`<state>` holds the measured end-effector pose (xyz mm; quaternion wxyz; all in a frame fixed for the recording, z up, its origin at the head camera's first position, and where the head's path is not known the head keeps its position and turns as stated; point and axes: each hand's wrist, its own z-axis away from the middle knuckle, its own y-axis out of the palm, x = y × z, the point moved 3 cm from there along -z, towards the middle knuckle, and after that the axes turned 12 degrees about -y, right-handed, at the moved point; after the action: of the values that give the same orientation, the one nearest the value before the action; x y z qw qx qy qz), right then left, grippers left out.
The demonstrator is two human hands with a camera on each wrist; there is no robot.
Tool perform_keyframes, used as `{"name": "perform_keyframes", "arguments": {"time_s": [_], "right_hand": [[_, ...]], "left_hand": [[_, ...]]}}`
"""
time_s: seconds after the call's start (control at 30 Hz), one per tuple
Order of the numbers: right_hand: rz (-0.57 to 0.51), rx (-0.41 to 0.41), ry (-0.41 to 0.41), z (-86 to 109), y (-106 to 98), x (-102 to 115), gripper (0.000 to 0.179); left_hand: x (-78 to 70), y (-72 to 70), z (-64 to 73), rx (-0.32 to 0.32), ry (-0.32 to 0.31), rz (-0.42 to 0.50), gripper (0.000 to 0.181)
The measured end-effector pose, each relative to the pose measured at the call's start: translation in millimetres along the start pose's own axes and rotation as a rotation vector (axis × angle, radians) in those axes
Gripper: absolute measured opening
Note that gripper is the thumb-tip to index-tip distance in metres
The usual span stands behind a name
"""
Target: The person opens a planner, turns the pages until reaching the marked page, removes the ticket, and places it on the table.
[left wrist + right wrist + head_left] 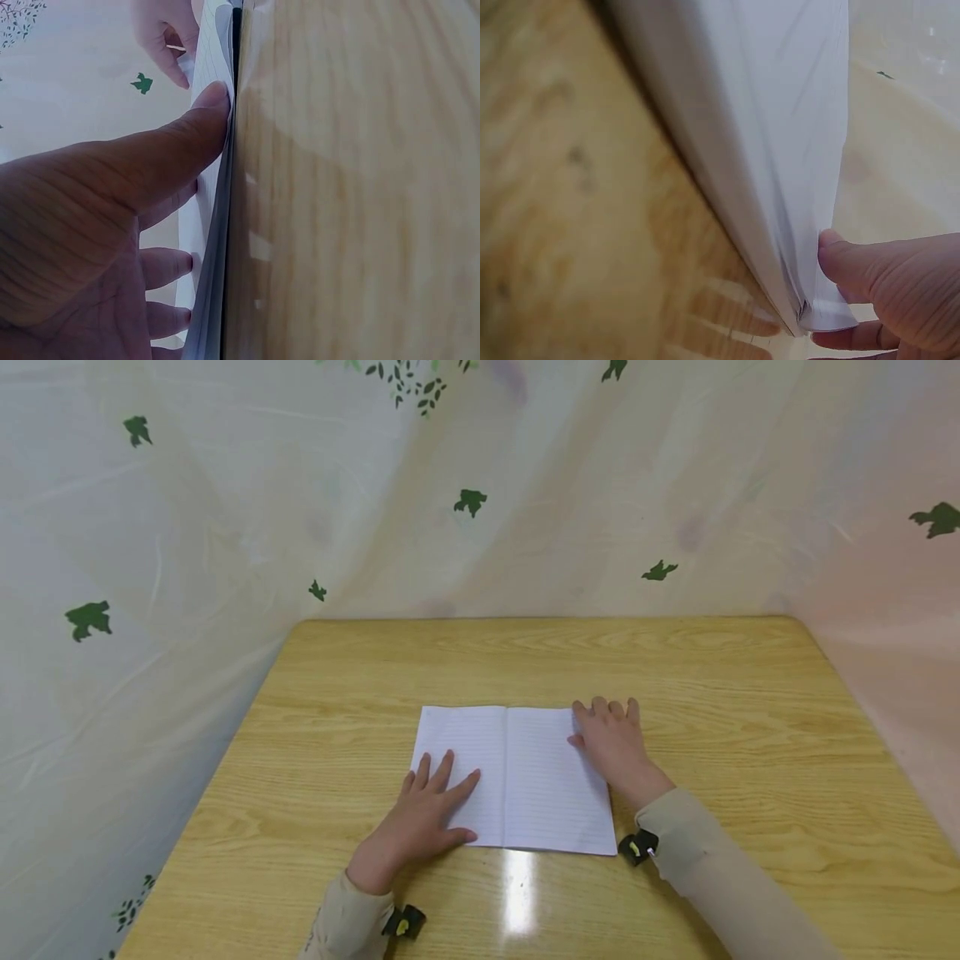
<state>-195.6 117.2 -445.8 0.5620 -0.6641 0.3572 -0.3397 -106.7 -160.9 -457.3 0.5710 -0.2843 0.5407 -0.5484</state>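
Observation:
An open notebook (555, 793) with lined white pages lies on the wooden table. My left hand (423, 818) rests on the left page with its fingers spread, the thumb by the lower edge; in the left wrist view its fingertips touch the paper. At the upper right corner of the right page is my right hand (615, 743). In the right wrist view the right thumb (847, 259) lies on top of the page corner and a finger is under it, pinching the slightly lifted paper (829, 311).
The wooden table (675, 660) extends around the notebook on every side. A pale cloth (555, 485) with green bird and leaf prints hangs behind and beside it. Each wrist carries a small black camera mount (405, 923).

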Motion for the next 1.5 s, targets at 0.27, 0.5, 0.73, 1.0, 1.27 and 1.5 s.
{"name": "perform_keyframes", "arguments": {"time_s": [0.27,0.5,0.73,1.0,1.27,1.5], "right_hand": [[0.048,0.022,-0.022,1.0,0,3,0.054],[-0.034,-0.009,-0.013,1.1,-3,5,0.051],[-0.274,-0.089,0.057,4.3,-7,13,0.051],[-0.411,-0.088,-0.050,14.9,-13,39,0.061],[-0.500,0.037,-0.127,24.4,-17,64,0.073],[-0.520,0.114,-0.178,25.5,-12,81,0.070]], "left_hand": [[0.6,-0.1,-0.2,0.000,-0.002,-0.003,0.075],[1.1,-0.4,-0.1,-0.001,0.002,0.002,0.075],[1.8,0.5,-0.4,-0.005,0.011,0.002,0.074],[2.2,0.0,-0.9,-0.026,0.015,-0.012,0.075],[2.0,-2.8,-0.3,-0.039,0.009,0.002,0.081],[2.8,-2.6,-1.9,-0.034,-0.041,0.071,0.090]]}}
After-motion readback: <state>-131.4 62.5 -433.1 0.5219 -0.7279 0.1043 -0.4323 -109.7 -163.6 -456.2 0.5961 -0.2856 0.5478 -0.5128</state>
